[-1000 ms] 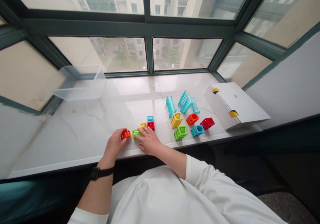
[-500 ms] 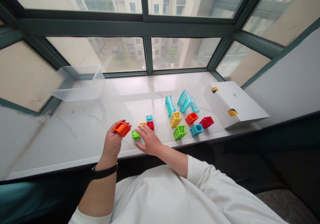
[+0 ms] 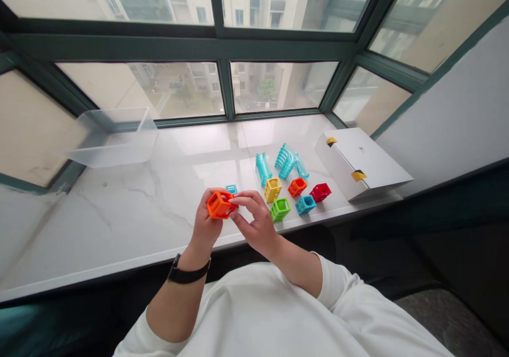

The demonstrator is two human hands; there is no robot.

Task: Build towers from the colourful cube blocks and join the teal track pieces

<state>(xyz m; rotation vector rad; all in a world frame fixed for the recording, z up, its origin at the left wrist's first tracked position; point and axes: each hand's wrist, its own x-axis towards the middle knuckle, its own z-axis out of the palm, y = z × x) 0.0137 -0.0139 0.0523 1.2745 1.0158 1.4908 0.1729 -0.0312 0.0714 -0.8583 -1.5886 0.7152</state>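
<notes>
An orange openwork toy block (image 3: 219, 205) sits in my left hand (image 3: 208, 224), whose fingers are wrapped round it above the front part of the sill. My right hand (image 3: 258, 224) pinches at the block's right side with thumb and forefinger; whether a second piece is between those fingertips I cannot make out. Just behind the hands, a small light-blue block (image 3: 231, 188) shows in part. The hands cover the area in front of it. Right of my right hand stand a green block (image 3: 280, 209) and a yellow block (image 3: 272, 189).
Farther right lie an orange block (image 3: 297, 186), a blue block (image 3: 305, 204) and a red block (image 3: 320, 192). Behind them are clear teal track-like pieces (image 3: 263, 169). A white box (image 3: 361, 160) stands right, a clear plastic bin (image 3: 115, 150) left, near the window.
My left hand has moved right and turned the orange block. My right hand has left the small blocks on the sill and come to the orange block. The view has shifted slightly.
</notes>
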